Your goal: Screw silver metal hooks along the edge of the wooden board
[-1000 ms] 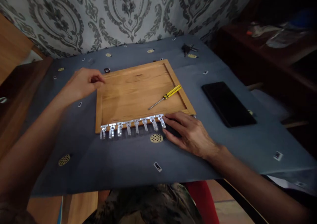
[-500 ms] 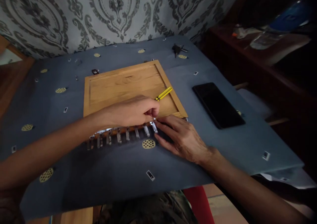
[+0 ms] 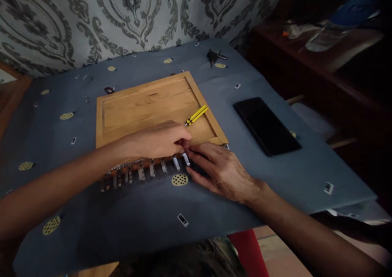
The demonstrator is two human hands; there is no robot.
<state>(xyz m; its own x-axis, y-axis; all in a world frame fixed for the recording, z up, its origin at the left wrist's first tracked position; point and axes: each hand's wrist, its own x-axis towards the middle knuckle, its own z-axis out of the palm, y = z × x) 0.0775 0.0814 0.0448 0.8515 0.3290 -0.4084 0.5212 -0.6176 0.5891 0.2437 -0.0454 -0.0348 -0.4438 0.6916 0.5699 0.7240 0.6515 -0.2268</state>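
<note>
A framed wooden board (image 3: 143, 105) lies flat on the cloth-covered table. Along its near edge sits a row of several metal hooks (image 3: 152, 170), the leftmost in shadow. My left hand (image 3: 163, 140) is closed in a pinch over the right part of this row; whatever its fingertips hold is hidden. My right hand (image 3: 225, 168) comes from the right, its index fingertip meeting the left fingers and its thumb lower down, closed about the rightmost visible metal hook (image 3: 185, 159). Just beyond my left hand, a small yellow-and-black handled tool (image 3: 196, 115) rests on the board.
A black phone (image 3: 266, 126) lies right of the board. Keys (image 3: 216, 56) are at the back of the table, and a small dark object (image 3: 109, 90) is by the board's far left corner. A plastic bottle (image 3: 329, 34) stands on a dark red surface at the right.
The view has shifted slightly, so everything sits a little further left. Both hands stay at the same hook, with the left fingertips now closer against the right index finger.
</note>
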